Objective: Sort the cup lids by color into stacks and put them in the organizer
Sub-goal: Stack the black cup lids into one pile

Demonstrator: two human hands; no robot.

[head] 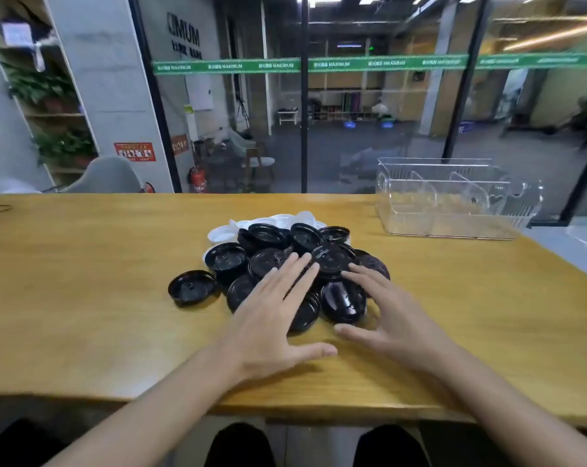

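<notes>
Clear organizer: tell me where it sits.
Head view: the clear organizer stands at the far right of the wooden table, beyond and right of the lid pile.

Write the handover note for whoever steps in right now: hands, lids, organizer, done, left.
Left hand: open, fingers straight, over the black lids.
Right hand: open, spread at the pile's right side.
White lids: at the pile's far edge, partly under black ones.
Organizer: far right on the table, no lids in it.
Done: nothing stacked.
Left: sort both colours, stack, load.

Left hand (272,318) and right hand (396,318) on bare forearms (157,409), black trousers (240,446) below.
</notes>
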